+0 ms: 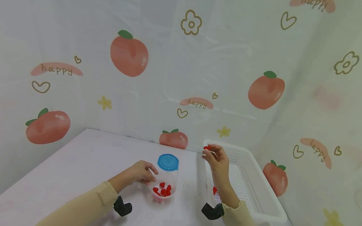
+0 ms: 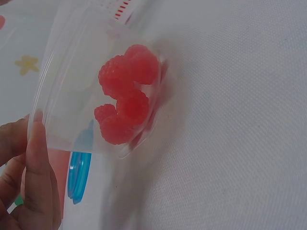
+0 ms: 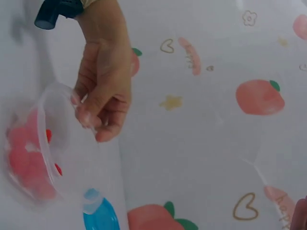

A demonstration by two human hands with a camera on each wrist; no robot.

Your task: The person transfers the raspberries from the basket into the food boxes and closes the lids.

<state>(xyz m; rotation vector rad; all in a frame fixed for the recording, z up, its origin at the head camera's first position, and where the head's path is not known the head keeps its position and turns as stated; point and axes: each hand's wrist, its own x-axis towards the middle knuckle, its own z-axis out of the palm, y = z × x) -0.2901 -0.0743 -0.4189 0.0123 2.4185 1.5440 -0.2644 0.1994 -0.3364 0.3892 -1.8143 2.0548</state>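
A clear round tub (image 1: 173, 181) on the table holds several red raspberries (image 1: 163, 192), seen through its wall in the left wrist view as raspberries (image 2: 132, 106). My left hand (image 1: 141, 172) pinches the tub's rim at its left side; its fingers (image 2: 37, 167) show at the rim. My right hand (image 1: 219, 163) is raised over the near-left edge of a white basket (image 1: 254, 163), pinching a red raspberry (image 1: 207, 147) between thumb and fingertips. In the right wrist view only a sliver of the right hand (image 3: 300, 215) shows, at the lower right edge.
Behind the tub lies a blue lid (image 1: 168, 162) on the white table (image 1: 107, 150). Another red piece (image 1: 215, 190) shows in the basket beside my right forearm. A patterned curtain (image 1: 158, 78) hangs behind the table.
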